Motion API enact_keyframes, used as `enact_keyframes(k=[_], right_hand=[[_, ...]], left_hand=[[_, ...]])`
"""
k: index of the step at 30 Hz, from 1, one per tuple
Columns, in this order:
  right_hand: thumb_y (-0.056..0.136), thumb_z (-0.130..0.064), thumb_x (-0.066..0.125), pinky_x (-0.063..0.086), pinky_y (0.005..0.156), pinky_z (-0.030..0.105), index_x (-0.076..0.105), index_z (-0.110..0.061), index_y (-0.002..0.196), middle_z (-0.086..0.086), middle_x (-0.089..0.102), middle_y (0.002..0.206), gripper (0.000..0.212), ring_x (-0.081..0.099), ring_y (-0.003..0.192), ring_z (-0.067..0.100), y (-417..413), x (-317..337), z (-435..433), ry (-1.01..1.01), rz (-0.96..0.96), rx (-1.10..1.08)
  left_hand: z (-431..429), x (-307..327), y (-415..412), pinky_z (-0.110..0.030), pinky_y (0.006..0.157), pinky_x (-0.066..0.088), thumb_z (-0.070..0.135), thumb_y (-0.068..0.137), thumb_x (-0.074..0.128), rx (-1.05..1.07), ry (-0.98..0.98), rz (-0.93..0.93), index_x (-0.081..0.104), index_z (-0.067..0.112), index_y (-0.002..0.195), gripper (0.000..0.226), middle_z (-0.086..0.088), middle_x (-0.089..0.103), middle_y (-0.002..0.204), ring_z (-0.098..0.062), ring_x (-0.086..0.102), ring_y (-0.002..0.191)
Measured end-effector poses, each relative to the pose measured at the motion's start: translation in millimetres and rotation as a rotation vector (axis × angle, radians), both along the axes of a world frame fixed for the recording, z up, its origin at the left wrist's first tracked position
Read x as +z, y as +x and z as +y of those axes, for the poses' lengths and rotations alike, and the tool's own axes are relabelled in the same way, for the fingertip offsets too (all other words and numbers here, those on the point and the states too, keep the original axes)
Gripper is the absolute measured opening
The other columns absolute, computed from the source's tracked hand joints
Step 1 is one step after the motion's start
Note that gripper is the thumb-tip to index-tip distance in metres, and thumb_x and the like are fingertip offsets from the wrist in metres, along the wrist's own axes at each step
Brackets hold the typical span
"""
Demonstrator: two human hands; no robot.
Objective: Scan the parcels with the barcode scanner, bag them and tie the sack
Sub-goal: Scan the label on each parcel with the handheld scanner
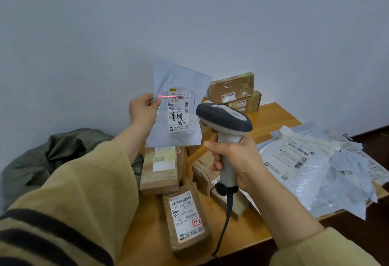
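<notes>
Head: left hand [143,111] pinches mailer [179,80] edge, right hand [234,156] grips scanner [224,118].

Soft, even, dim daylight; sharp centre, wide-angle stretching at the edges.

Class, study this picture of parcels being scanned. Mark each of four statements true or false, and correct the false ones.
1. The left hand holds up a white mailer. True.
2. The barcode scanner lies on the table. False: the right hand grips its handle, raised above the table.
3. The red scan line reaches the top of the mailer's label. True.
4. The green sack lies right of the table. False: it lies to the left.
</notes>
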State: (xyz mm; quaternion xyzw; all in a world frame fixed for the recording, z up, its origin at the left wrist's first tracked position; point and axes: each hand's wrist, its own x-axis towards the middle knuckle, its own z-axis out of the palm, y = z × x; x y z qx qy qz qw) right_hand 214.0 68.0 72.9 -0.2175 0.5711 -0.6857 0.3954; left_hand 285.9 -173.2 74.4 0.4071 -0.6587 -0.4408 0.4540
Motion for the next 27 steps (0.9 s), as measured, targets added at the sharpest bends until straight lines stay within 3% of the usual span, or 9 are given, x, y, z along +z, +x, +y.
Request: enact_keyframes(k=[15,20,23,27], right_hand=[[0.079,-0.002,0.072,0.051,0.05,0.029,0.058,-0.001,0.08,0.007,0.05,0.05,0.014,0.042,0.039,0.018,-2.5,0.8,-0.4,0.015,-0.005,0.036],[0.079,-0.002,0.072,0.05,0.049,0.029,0.057,-0.003,0.079,0.006,0.05,0.049,0.015,0.041,0.039,0.018,-3.5,-0.5,-2.4,0.014,-0.021,0.043],[0.079,-0.001,0.071,0.049,0.048,0.028,0.056,-0.003,0.08,0.007,0.049,0.049,0.015,0.041,0.039,0.018,-3.9,-1.4,-3.8,0.013,-0.031,0.048],[0.08,-0.001,0.071,0.048,0.047,0.027,0.057,-0.003,0.081,0.007,0.047,0.05,0.014,0.04,0.039,0.018,-4.3,-3.9,-6.3,0.006,-0.051,0.058]], left_hand=[[2.7,0.8,1.2,-0.029,0.079,0.052,0.007,0.087,0.063,0.045,-0.002,-0.012,0.068,0.012,0.097,0.012,-0.003,0.068,0.086,-0.017,0.063,0.082],[3.1,-0.6,1.4,-0.029,0.081,0.052,0.007,0.087,0.064,0.056,0.004,-0.021,0.068,0.005,0.106,0.02,-0.005,0.068,0.093,-0.018,0.064,0.086],[3.0,-1.6,2.6,-0.027,0.075,0.051,0.006,0.087,0.063,0.069,0.009,-0.019,0.068,0.004,0.104,0.018,-0.006,0.067,0.09,-0.016,0.061,0.081],[4.6,-6.2,7.1,-0.027,0.072,0.054,0.005,0.087,0.061,0.067,0.089,-0.002,0.068,0.014,0.097,0.016,-0.004,0.069,0.088,-0.016,0.065,0.078]])
